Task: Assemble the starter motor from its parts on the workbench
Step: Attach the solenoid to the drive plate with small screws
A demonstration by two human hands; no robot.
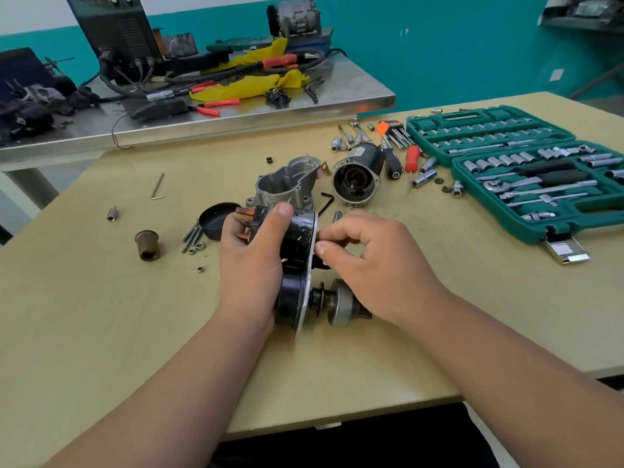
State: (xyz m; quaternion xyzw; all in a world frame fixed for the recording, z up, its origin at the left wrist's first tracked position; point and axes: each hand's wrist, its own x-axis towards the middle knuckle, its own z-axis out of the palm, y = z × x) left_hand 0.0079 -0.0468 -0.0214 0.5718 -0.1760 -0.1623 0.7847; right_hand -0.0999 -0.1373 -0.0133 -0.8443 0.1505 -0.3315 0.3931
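Observation:
My left hand (251,261) grips the black solenoid (299,236), whose copper terminals point left; it sits on a plate joined to a second black housing (290,304) with the drive pinion (339,307) sticking out to the right. My right hand (368,261) pinches a small part at the plate's right edge; the part itself is hidden by the fingers. Behind them on the wooden bench lie the grey aluminium nose housing (287,184) and the motor body (358,177) with its windings showing. A black end cap (216,219) lies left of the solenoid.
A brass bushing (147,244), long bolts and nuts (193,238), a socket (112,213) and hex keys (157,186) lie at left. An open green socket set (526,177) fills the right. Screwdrivers (411,163) lie by the motor body. A cluttered steel table (236,109) stands behind.

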